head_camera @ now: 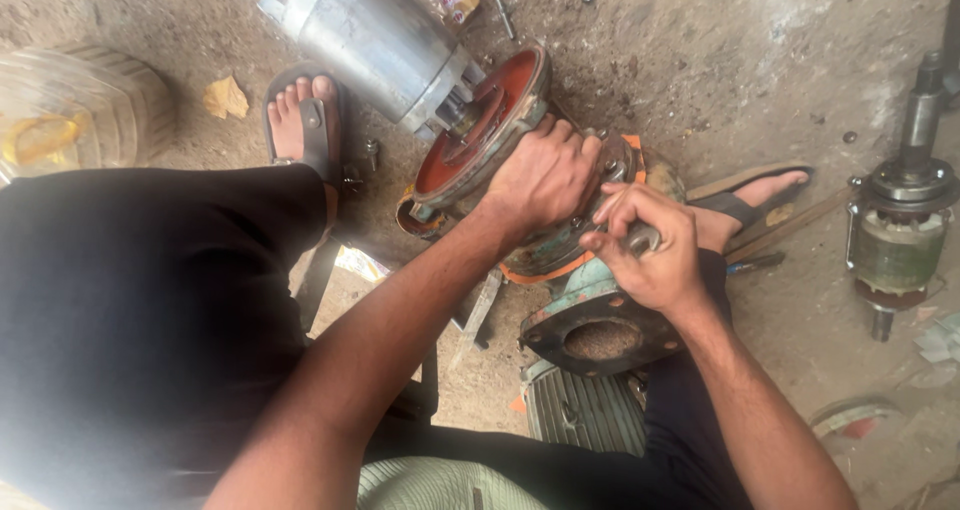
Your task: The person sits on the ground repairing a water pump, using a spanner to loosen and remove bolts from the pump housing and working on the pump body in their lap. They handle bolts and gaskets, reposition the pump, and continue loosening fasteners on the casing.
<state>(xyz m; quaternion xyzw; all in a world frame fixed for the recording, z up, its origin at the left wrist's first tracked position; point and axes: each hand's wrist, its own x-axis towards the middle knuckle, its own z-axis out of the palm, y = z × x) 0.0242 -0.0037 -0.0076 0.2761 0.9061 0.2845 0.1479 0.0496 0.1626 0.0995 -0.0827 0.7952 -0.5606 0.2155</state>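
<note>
Pump casing (pixel 560 255), teal-green with orange gasket edge, lying on the dirt floor (pixel 700 60) between the person's sandalled feet, its red backplate disc (pixel 480 130) facing a grey cylindrical motor housing (pixel 375 35) and its dark bolt-hole flange (pixel 600 338) turned toward the camera. Left hand (pixel 545 175) pressed over the top of the casing, fingers curled down around its rim; right hand (pixel 650 245) clenched around a small metal tool or fitting (pixel 640 238) just beside the left, exact kind not discernible. Also present: motor rotor on shaft (pixel 900 230) well apart at right, loose bolts (pixel 505 15) near the housing, translucent plastic container (pixel 80 110) at left.
</note>
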